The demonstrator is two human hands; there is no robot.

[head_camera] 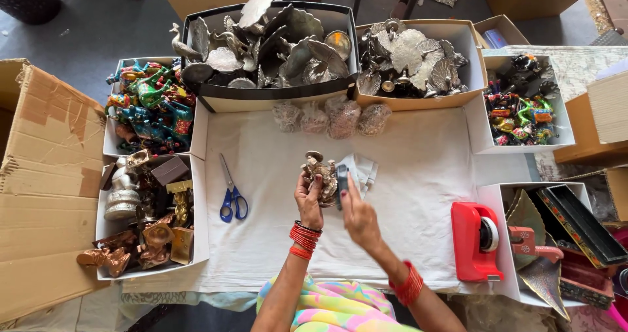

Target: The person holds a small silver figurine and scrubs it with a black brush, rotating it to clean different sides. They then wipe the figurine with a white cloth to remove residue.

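Closest in, the person's left hand (309, 200) is wrapped around a small silvery metal figurine (319, 172), holding it upright over the white cloth (418, 194) in the middle of the table. The right hand (358, 215) sits just beside it, fingers pinched on a small dark object (341, 183) pressed up against the figurine, can't really tell what that thing is. A crumpled bit of white paper (364, 168) lies right behind the hands. Blue-handled scissors (231, 194) lie off to the left on the cloth, a red tape dispenser (476, 240) to the right. Further back, four little wrapped bundles (332, 117) line up, then boxes of silver metal pieces (275, 44) beyond those.
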